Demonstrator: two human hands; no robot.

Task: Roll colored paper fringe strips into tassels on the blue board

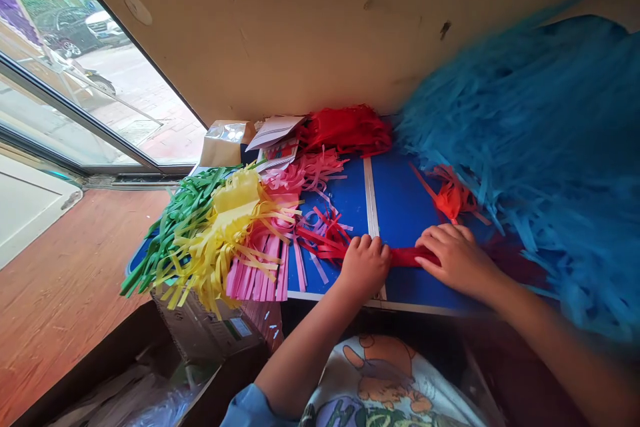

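A red fringed tissue-paper strip (404, 257) stretches flat across the blue table (330, 190) near its front edge. My left hand (367, 267) is closed over it, beside the loose fringe that fans out leftward. My right hand (457, 259) grips the strip further right, thumb along its lower edge and fingers bent over it. Just beyond that hand lies a bunched orange-red fringe piece (450, 199). What is under both palms is hidden.
Yellow fringe (235, 207), green fringe (187, 213) and pink fringe (257, 273) cover the table's left end. A red pile (350, 130) and papers (275, 132) lie by the wall. Blue fringe (525, 120) hangs at right. An open cardboard box (200, 330) stands lower left.
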